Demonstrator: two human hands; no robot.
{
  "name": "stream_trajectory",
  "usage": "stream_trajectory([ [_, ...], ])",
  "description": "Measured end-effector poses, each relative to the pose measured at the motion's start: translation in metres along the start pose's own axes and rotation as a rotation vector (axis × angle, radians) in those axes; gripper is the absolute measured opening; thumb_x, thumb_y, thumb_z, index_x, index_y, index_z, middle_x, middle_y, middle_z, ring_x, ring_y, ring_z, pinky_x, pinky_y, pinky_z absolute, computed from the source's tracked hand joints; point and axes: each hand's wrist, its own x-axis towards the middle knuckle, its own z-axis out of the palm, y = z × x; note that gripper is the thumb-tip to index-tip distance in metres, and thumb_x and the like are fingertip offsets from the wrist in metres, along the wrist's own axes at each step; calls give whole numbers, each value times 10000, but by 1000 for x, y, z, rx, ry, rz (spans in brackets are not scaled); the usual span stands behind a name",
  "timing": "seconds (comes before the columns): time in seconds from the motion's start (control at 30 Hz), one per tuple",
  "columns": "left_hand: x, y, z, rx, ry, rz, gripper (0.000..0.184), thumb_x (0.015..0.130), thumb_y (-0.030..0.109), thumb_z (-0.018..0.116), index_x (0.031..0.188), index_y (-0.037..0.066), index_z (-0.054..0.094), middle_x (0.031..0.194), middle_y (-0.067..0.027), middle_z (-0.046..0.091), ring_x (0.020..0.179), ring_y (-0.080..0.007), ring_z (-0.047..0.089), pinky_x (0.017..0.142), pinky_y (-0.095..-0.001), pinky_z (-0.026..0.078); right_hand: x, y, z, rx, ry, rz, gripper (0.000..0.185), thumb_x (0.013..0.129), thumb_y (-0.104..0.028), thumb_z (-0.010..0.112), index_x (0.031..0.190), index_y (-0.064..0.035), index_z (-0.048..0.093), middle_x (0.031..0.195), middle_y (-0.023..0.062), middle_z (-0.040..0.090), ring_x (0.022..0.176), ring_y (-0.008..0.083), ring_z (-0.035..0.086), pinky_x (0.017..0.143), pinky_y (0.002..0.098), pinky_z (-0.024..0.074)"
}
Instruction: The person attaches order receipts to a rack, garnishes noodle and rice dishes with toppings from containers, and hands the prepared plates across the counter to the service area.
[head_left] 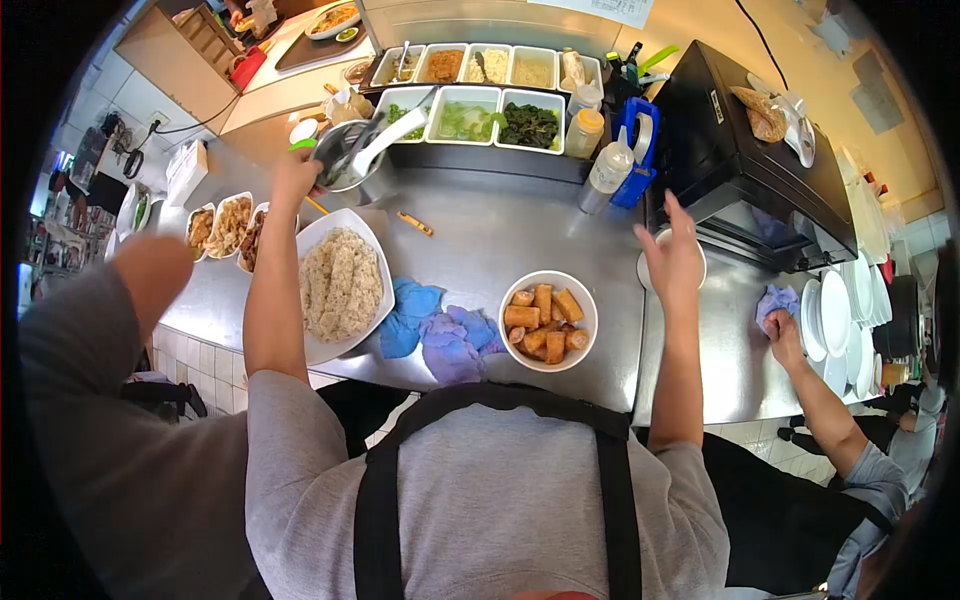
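Observation:
My left hand is closed at the rim of a metal pot, at the upper left of the counter. A green handle end shows by its fingers; the rest of that utensil is hidden. Several utensils stand in the pot, one a white-handled spatula. Below it is a large white dish of rice. My right hand is open, fingers spread, above a white bowl that it partly covers. Left of this hand is a white bowl with fried rolls.
Blue and purple cloths lie between rice and rolls. Food tubs line the back; a squeeze bottle and black oven stand right. One co-worker's hand holds a purple cloth by stacked plates; another's blurred arm is left.

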Motion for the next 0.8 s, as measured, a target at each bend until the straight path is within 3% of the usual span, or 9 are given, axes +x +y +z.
stream_trajectory([
  [0.1, -11, 27, 26, -23, -161, 96, 248, 715, 73, 590, 932, -20, 665, 656, -126, 633, 461, -183, 612, 410, -292, 496, 48, 0, 49, 146, 117, -76, 668, 731, -221, 729, 1307, -66, 429, 1169, 205, 566, 1057, 367, 560, 902, 402, 446],
  [0.2, -34, 53, 78, -63, -267, 100, 257, 706, 73, 606, 942, -11, 665, 663, -111, 633, 470, -173, 603, 416, -282, 492, 66, -11, 66, 201, -109, 26, 657, 733, -257, 713, 1285, -46, 427, 1129, 211, 589, 1029, 374, 576, 885, 413, 453],
  [0.3, -65, 76, 137, -233, -356, 43, 261, 702, 55, 606, 949, -12, 657, 665, -106, 632, 473, -168, 601, 411, -291, 493, 62, -6, 57, 102, -123, 37, 617, 731, -280, 695, 1239, -34, 444, 1107, 208, 601, 1007, 378, 587, 860, 420, 463],
  [0.37, -75, 79, 181, -293, -373, 42, 258, 702, -5, 549, 930, -11, 671, 685, -153, 649, 495, -197, 628, 442, -320, 534, 53, 0, 42, 70, -81, 94, 600, 717, -280, 703, 1209, -38, 460, 1107, 214, 597, 1002, 375, 587, 845, 424, 463],
  [0.57, -110, 112, 277, -479, -280, -56, 329, 718, -33, 518, 1029, -14, 623, 805, -142, 665, 525, -230, 650, 450, -332, 549, 33, 35, 28, 171, 9, 144, 703, 735, -289, 717, 1302, -20, 402, 1082, 202, 624, 947, 345, 624, 824, 380, 477],
  [0.6, -117, 119, 285, -506, -279, -43, 383, 728, -44, 501, 1101, -12, 578, 877, -153, 645, 589, -226, 650, 465, -312, 560, 28, 27, 17, 253, -34, 204, 701, 757, -303, 711, 1328, -36, 404, 1111, 193, 619, 939, 324, 632, 823, 365, 477],
  [0.7, -127, 124, 314, -757, -301, 34, 450, 755, -76, 491, 1198, 1, 521, 1033, -143, 603, 786, -207, 648, 508, -284, 578, 9, 36, -6, -3, -68, 231, 602, 755, -298, 710, 1264, -62, 493, 1117, 164, 619, 940, 308, 632, 811, 369, 482],
  [0.73, -141, 142, 289, -867, -471, -74, 442, 803, -29, 513, 1243, 2, 495, 1113, -128, 579, 922, -206, 619, 644, -285, 577, -5, 38, -18, -143, -83, 147, 540, 749, -301, 710, 1213, -83, 538, 1137, 145, 609, 928, 301, 632, 798, 373, 487],
  [0.8, -147, 142, 257, -786, -590, 11, 446, 827, 26, 528, 1271, 15, 484, 1139, -128, 578, 948, -213, 611, 739, -297, 549, -32, 47, -34, -307, -154, 78, 445, 738, -285, 712, 1132, -114, 597, 1159, 124, 587, 939, 303, 621, 791, 388, 490],
])
